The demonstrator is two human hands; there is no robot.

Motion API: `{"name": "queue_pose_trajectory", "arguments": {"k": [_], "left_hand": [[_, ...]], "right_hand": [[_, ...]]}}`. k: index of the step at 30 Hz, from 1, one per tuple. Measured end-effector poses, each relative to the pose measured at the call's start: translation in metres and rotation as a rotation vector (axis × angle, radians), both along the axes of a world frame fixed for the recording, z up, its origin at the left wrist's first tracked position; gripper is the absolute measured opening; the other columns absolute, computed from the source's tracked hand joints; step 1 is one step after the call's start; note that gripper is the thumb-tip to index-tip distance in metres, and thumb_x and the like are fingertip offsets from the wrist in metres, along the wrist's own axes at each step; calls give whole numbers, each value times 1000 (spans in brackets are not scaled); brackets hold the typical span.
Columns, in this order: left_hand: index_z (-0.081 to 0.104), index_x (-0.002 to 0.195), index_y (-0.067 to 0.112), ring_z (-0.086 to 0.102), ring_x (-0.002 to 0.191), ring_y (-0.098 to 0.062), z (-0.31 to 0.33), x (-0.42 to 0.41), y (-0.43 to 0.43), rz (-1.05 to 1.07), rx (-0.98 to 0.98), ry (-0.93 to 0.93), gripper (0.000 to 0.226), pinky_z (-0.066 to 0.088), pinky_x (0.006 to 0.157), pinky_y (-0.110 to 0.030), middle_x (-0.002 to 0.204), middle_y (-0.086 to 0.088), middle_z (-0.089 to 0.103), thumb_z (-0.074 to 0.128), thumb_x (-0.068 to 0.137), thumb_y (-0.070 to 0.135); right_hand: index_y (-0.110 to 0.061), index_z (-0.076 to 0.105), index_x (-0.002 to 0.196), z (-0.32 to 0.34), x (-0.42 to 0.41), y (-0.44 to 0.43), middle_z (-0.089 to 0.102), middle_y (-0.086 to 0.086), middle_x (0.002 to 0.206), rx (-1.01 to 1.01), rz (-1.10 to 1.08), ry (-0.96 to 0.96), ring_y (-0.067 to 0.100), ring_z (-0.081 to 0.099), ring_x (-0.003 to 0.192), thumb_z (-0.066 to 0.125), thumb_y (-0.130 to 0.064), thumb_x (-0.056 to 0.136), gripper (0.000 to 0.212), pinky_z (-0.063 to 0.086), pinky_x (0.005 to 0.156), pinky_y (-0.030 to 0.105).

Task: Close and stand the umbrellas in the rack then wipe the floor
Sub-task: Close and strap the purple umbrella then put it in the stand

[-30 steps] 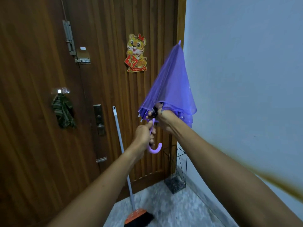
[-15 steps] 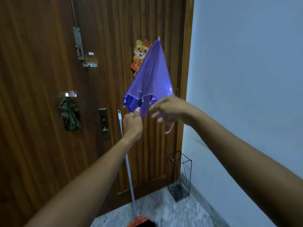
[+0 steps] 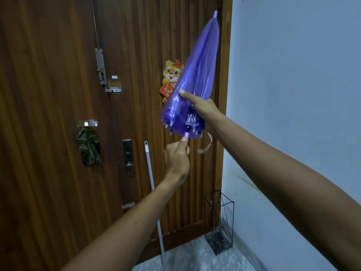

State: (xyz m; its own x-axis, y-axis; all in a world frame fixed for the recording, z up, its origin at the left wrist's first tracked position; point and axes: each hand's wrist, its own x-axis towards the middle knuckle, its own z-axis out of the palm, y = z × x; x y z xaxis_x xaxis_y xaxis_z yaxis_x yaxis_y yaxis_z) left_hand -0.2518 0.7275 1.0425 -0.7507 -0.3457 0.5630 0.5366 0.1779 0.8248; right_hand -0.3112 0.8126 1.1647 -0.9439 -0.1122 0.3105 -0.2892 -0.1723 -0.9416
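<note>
Purple umbrella (image 3: 197, 75) folded, held tip-up before door (image 3: 58, 114). Left hand (image 3: 176, 159) closed on handle; right hand (image 3: 203, 107) wraps canopy, forefinger out. Best gather folds tight, catch dangling strap (image 3: 207, 145), wind round. Rack (image 3: 218, 222) waits below, floor corner.

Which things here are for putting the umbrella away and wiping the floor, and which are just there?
For the job:
purple umbrella, folded, gripped by the right hand, its handle in the left hand
black wire rack, in the corner
long-handled mop or broom, against the door

Just there:
tiger sticker
striped cloth on a hook
door bolt
</note>
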Motion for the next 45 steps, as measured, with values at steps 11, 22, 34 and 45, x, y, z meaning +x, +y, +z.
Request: {"name": "queue_pose_trajectory", "arguments": {"k": [11,22,34,45], "left_hand": [[61,72,25,56,64,-8,15,27,-34,544,-470,128,37,39,60,-28,67,11,60,52,91,56],[44,141,6,73,92,-19,88,-8,-51,-139,330,-235,105,60,82,-35,109,-3,71,89,59,55],[60,134,6,67,114,-37,61,-19,-84,-470,515,-184,61,55,94,-54,128,-21,66,78,80,28],[67,99,22,64,79,-18,57,20,-76,292,-549,-416,69,45,70,-31,92,1,70,37,85,83]], "right_hand": [[-24,41,120,-44,-19,8,61,-6,120,342,-292,281,16,66,104,76,-31,84,51,58,91,44],[-21,45,122,-89,41,-36,61,-3,105,656,-190,586,23,62,98,63,-38,75,53,55,81,46],[-35,18,158,-34,21,-6,38,2,155,917,-47,478,25,43,138,70,-80,60,120,40,110,53],[-27,47,136,-59,5,-4,64,-1,116,857,100,449,19,67,102,83,-15,71,75,59,90,47]]}}
